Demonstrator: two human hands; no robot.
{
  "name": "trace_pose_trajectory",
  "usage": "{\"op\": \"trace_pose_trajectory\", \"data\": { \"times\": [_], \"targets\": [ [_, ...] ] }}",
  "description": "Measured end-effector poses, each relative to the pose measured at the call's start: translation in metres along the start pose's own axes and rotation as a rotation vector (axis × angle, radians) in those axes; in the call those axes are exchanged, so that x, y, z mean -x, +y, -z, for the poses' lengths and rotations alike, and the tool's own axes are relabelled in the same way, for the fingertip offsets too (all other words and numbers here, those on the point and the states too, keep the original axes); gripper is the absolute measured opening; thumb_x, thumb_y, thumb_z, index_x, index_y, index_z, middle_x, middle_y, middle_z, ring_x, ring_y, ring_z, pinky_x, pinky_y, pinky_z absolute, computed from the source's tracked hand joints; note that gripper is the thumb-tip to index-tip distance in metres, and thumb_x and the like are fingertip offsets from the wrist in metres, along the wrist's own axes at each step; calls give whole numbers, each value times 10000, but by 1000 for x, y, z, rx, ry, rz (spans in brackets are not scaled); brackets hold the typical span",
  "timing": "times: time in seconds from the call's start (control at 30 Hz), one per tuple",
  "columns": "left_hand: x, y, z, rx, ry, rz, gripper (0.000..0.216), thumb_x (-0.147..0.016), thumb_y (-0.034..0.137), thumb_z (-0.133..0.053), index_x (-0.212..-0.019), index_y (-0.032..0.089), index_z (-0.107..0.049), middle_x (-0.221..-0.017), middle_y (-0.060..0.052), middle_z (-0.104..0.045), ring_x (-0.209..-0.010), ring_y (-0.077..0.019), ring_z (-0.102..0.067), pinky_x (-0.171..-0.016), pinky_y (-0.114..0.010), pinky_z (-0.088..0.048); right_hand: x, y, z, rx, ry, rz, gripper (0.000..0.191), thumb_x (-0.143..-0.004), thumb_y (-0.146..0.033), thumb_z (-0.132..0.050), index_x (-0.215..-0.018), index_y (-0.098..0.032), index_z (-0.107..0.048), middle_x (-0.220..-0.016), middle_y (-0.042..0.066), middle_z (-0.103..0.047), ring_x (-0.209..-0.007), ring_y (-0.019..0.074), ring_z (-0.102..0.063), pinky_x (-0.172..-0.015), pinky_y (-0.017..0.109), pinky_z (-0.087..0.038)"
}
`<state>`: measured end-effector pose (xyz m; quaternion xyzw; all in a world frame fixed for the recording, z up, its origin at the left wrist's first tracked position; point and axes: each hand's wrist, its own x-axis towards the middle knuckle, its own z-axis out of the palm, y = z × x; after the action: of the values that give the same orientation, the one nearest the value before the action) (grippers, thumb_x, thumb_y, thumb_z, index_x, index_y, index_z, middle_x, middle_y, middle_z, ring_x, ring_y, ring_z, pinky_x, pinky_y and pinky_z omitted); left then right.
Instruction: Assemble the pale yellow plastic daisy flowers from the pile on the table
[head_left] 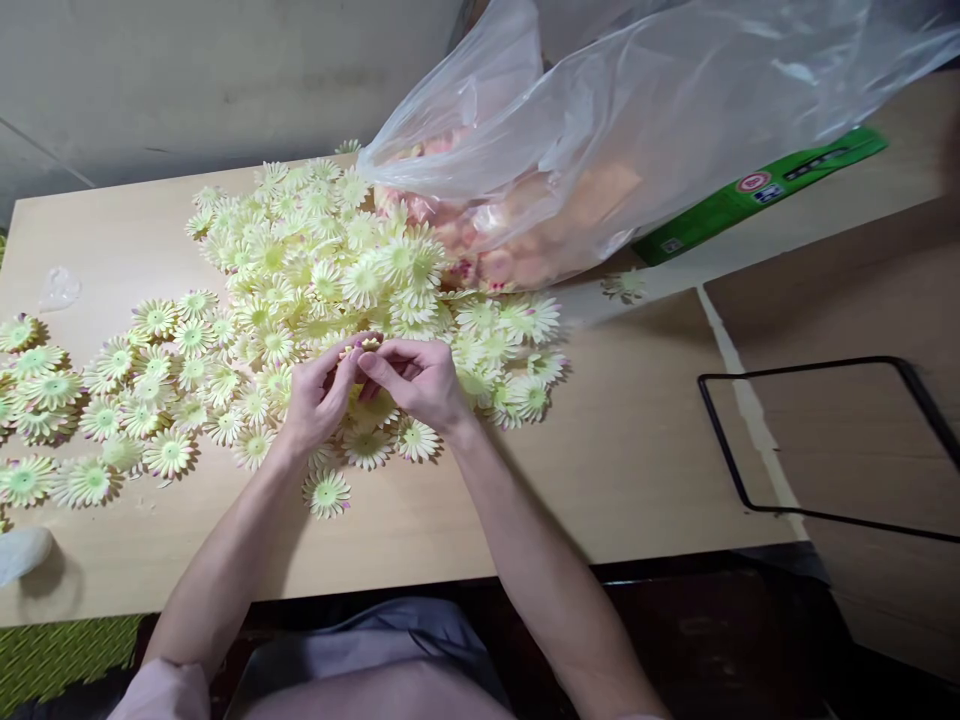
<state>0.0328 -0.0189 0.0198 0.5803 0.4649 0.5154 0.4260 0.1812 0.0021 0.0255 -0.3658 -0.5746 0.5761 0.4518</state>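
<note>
My left hand (319, 395) and my right hand (416, 378) meet over a wooden table (637, 450), fingertips pinched together on one small pale yellow fabric flower (363, 346) held between them. Beneath and behind the hands lies a big heap of the same yellow flowers (315, 260) with green centres. Loose single flowers (326, 492) lie spread out flat to the left and just in front of the hands.
A large clear plastic bag (637, 130) holding pinkish pieces lies at the back right of the table, touching the heap. A green box (757, 190) sits behind it. A black wire frame (720, 440) stands to the right. One stray flower (624, 285) lies by the bag.
</note>
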Motion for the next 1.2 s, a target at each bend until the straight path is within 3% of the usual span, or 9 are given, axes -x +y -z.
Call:
{"op": "trace_pose_trajectory", "data": {
  "times": [0.23,0.47,0.57,0.77,1.0,1.2],
  "targets": [
    [0,-1,3,179,-3,77,390,-893,442,-581,-1169,201,-715,-1090,-86,-738,-953,-207,-678,-857,-313,-525,-1,-2,-2,-64,-45,-16,245,-822,-440,-697,-814,-196,-711,-665,8,-727,-552,164,-708,-536,281,-628],
    [1,-4,4,216,37,101,372,-849,443,-643,-1141,229,-730,-862,-52,-756,-850,-201,-682,-790,-318,-521,-1,5,-1,-102,-50,-43,260,-768,-424,-754,-826,-179,-692,-736,27,-734,-581,167,-717,-557,285,-636],
    [1,-4,4,236,19,93,359,-857,433,-637,-1145,240,-727,-947,-56,-763,-841,-183,-677,-784,-307,-512,-1,6,-1,-116,-73,-49,252,-780,-424,-742,-855,-189,-686,-731,16,-721,-590,163,-712,-578,292,-637],
    [-3,-8,4,274,71,161,315,-869,411,-614,-1086,227,-750,-1133,-79,-735,-1055,-225,-663,-843,-315,-525,-2,4,0,-109,-150,-56,216,-851,-407,-671,-838,-192,-652,-780,16,-696,-689,148,-687,-726,320,-613],
    [-5,-10,2,492,77,291,293,-864,386,-613,-1047,205,-753,-1152,-80,-720,-997,-217,-683,-757,-301,-575,-2,5,1,89,-110,-4,223,-892,-356,-605,-754,-181,-587,-693,-19,-587,-586,96,-525,-532,224,-432],
    [-8,-9,2,506,74,321,321,-853,415,-613,-1008,167,-745,-1074,-91,-736,-906,-204,-697,-669,-268,-575,-2,2,4,90,-153,-19,234,-889,-366,-611,-755,-174,-600,-700,-4,-607,-616,113,-567,-581,240,-484]
  ]
}}
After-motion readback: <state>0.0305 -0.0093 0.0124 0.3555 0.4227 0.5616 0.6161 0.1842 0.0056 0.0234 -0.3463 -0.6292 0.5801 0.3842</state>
